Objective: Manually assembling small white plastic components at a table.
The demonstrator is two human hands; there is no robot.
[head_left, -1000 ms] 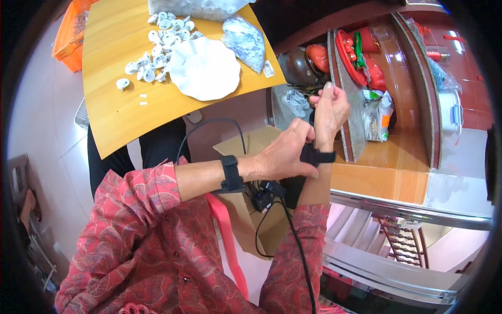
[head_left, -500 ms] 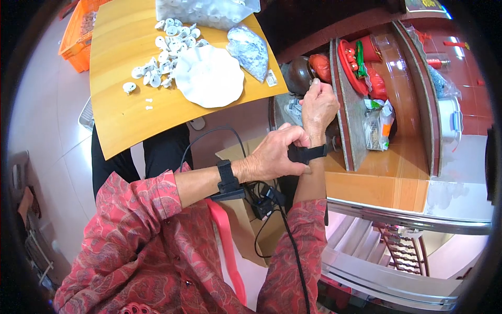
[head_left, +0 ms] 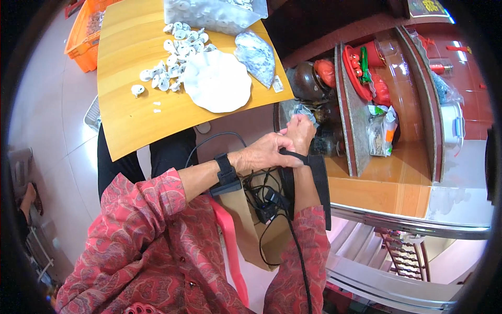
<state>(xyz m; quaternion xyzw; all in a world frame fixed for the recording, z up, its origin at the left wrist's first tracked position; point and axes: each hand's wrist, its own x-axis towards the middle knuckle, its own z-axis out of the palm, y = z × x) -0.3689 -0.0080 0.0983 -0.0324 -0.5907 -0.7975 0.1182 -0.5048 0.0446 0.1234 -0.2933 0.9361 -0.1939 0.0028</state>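
Note:
My left hand reaches across and is closed on a black strap around my right wrist. Its thumb and fingers press at the strap by the back of the wrist. My right hand is curled into a loose fist, and nothing shows in it. A dark flat piece hangs beside the right wrist. On my left wrist sits another black band with a small dark box under it. Below both hands, black cables and an adapter lie in an open cardboard box.
On the wooden table are white round plastic parts, a white scalloped dish, a filled clear bag and a translucent tub. An orange crate stands far left. Shelves with jars and packets are at right.
My right hand has come down and left, bending at the wrist, its fingers more curled. My left hand has shifted along the strap. The dark flat piece beside the wrist now shows more.

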